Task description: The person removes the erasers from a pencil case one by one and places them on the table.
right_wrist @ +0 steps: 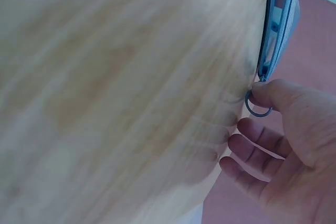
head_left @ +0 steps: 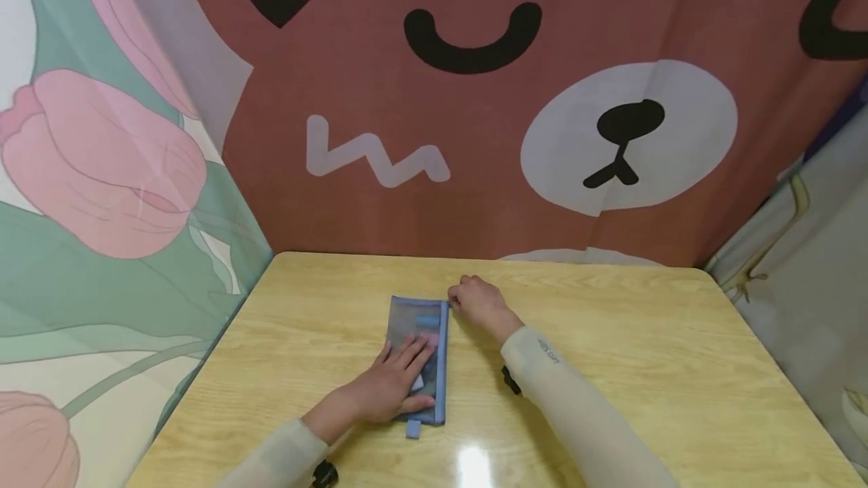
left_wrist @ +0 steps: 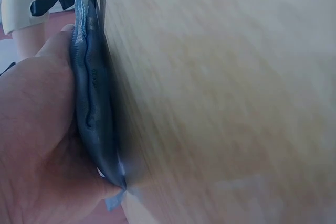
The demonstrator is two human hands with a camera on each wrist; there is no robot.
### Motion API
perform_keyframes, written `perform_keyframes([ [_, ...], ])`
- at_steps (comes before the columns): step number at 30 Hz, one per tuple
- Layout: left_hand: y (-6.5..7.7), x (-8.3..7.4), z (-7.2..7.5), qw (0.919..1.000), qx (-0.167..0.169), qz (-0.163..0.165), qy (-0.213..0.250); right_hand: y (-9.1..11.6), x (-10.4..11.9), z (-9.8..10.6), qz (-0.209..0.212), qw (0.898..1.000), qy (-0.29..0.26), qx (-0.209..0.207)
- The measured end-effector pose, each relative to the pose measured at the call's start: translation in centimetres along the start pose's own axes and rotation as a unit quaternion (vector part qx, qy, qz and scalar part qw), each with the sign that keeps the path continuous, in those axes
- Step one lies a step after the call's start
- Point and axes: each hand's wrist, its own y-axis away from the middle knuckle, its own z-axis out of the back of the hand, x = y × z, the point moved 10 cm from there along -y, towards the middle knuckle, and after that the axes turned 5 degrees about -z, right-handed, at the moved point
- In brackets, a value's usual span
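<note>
A blue mesh zip pouch (head_left: 400,315) lies flat on the table, its zipper edge along the right side. Small blue, pink and white items show through the mesh; their kind is unclear. My left hand (head_left: 389,382) rests on the pouch with fingers spread and straight. At the pouch's far right corner, my right hand (head_left: 480,303) pinches the zipper pull, whose ring (right_wrist: 258,115) shows by the thumb in the right wrist view. There the two zipper edges (right_wrist: 286,19) stand apart beyond the slider. The left wrist view shows the pouch's side (left_wrist: 92,87) beside the left palm.
The wooden table (head_left: 610,345) reaches back to a curtain (head_left: 475,224) printed with a brown bear. A tulip-print curtain (head_left: 122,172) hangs along the left. A blue fabric tab (head_left: 413,429) sticks out from the pouch's near end.
</note>
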Motion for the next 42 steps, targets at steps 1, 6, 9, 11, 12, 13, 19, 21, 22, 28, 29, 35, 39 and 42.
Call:
perform_keyframes([
  [1,0.0,0.0,0.0,1.0,0.002,0.0,0.002,-0.1,0.0,-0.1,-0.001,1.0,0.001,0.0],
  [6,0.2,-0.1,0.0,1.0,0.003,0.003,0.008,-0.2,0.2,0.0,0.007,1.0,0.01,-0.012],
  [9,0.2,-0.1,0.0,1.0,0.002,0.003,0.003,-0.2,0.2,0.1,0.005,1.0,0.013,-0.016],
  [11,0.1,-0.1,0.0,1.0,0.001,0.001,0.001,-0.2,0.1,0.2,0.002,1.0,0.014,-0.014],
  [12,0.0,-0.1,0.0,1.0,0.0,0.0,0.001,-0.2,0.1,0.2,0.002,1.0,0.014,-0.015],
  [13,0.1,-0.1,0.0,1.0,-0.001,0.001,0.001,-0.2,0.0,0.2,0.001,1.0,0.012,-0.014],
  [19,0.0,0.0,-0.1,1.0,-0.006,0.0,-0.004,-0.1,-0.1,0.3,-0.001,1.0,0.005,-0.009],
  [21,0.0,-0.1,0.0,1.0,-0.005,0.0,-0.005,0.0,-0.1,0.3,-0.002,1.0,0.006,-0.008],
  [22,0.0,-0.1,0.0,1.0,-0.005,0.0,-0.005,0.0,-0.1,0.3,-0.002,1.0,0.007,-0.008],
  [28,0.1,-0.2,0.1,1.0,0.0,0.0,-0.005,0.2,-0.2,0.3,-0.008,1.0,0.001,-0.009],
  [29,0.1,-0.2,0.1,1.0,0.002,0.0,-0.004,0.3,-0.3,0.2,-0.011,1.0,-0.002,-0.009],
  [35,0.0,-0.1,0.2,0.9999,0.01,0.007,0.003,0.6,-0.8,0.3,-0.021,0.999,-0.03,-0.01],
  [39,-0.1,0.0,0.0,0.9999,0.013,0.008,0.005,0.9,-1.1,0.5,-0.02,0.999,-0.04,-0.016],
  [42,-0.2,0.1,-0.2,0.9999,0.012,0.007,0.005,1.2,-1.1,0.7,-0.018,0.999,-0.045,-0.023],
])
